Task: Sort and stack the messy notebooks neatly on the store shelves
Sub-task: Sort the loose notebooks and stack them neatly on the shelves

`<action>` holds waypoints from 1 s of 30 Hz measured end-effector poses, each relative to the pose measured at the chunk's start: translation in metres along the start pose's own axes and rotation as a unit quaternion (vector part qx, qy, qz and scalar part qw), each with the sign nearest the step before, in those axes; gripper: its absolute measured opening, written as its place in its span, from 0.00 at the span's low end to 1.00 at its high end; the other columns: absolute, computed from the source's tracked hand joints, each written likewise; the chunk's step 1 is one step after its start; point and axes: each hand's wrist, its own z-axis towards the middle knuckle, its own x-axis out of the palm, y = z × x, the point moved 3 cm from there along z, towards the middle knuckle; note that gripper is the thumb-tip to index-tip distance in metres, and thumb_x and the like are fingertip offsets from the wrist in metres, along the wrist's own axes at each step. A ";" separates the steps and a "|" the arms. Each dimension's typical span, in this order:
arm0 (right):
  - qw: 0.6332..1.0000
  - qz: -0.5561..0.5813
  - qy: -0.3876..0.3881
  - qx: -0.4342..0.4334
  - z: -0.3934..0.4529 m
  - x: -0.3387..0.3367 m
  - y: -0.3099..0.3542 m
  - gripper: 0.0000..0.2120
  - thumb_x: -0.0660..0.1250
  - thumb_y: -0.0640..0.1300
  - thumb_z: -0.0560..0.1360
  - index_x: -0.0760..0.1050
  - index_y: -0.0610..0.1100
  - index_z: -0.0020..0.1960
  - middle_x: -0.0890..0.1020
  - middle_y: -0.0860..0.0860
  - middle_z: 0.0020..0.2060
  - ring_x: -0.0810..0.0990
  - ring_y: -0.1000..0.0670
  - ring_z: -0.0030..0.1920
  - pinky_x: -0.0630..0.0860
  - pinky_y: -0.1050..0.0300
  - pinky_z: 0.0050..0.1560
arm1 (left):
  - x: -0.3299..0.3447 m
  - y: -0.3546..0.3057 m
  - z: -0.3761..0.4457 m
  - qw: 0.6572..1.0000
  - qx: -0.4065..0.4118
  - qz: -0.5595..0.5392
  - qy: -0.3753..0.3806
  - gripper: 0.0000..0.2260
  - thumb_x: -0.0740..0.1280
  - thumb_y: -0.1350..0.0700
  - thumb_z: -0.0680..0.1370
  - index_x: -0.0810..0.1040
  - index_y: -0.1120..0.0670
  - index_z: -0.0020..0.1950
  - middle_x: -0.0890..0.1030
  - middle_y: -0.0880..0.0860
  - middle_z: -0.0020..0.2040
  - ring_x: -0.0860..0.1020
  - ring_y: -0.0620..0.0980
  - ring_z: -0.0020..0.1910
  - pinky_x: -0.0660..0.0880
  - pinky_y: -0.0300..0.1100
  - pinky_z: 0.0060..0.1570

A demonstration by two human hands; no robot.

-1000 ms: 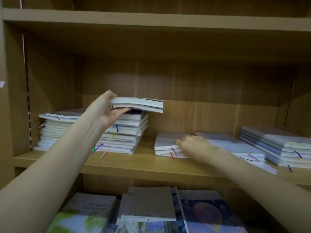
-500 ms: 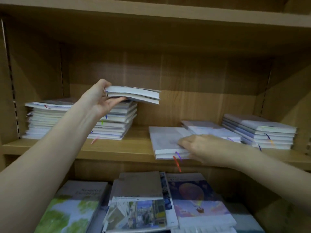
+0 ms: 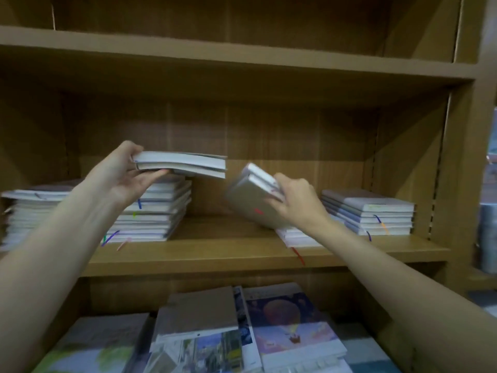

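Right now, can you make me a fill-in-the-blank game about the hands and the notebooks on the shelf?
1. The left hand holds ____ notebooks level above the tall stack.
2. The right hand grips a pair of notebooks that are ____, not level.
3. The neat stack at the far right sits on the ____.

Missing words: two; tilted; shelf

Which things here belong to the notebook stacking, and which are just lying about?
In the job:
left hand holding two white-edged notebooks
right hand lifting grey-covered notebooks
tall left stack

Lying about:
picture-cover books below
right-hand grey stack
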 end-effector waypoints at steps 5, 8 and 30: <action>0.927 0.221 -0.253 0.169 0.013 -0.056 -0.052 0.10 0.71 0.44 0.73 0.74 0.40 0.48 0.77 0.46 0.42 0.74 0.48 0.40 0.68 0.66 0.36 | 0.019 0.022 0.004 1.000 -0.012 -0.001 0.018 0.02 0.60 0.62 0.79 0.68 0.61 0.49 0.74 0.63 0.49 0.76 0.61 0.50 0.78 0.48 0.43; 0.950 0.121 -0.276 0.082 0.017 -0.081 -0.069 0.08 0.69 0.41 0.74 0.73 0.40 0.50 0.77 0.47 0.43 0.75 0.48 0.43 0.68 0.70 0.35 | 0.036 0.058 0.017 0.999 -0.032 -0.010 0.031 0.04 0.59 0.63 0.78 0.68 0.62 0.51 0.74 0.63 0.47 0.77 0.60 0.46 0.79 0.50 0.44; 0.978 -0.139 0.142 0.069 -0.035 -0.087 -0.250 0.24 0.69 0.47 0.75 0.70 0.46 0.69 0.76 0.50 0.65 0.73 0.50 0.65 0.67 0.58 0.63 | 0.247 0.287 -0.002 0.780 0.090 0.523 0.331 0.34 0.68 0.56 0.76 0.53 0.56 0.77 0.68 0.55 0.70 0.69 0.53 0.68 0.66 0.43 0.66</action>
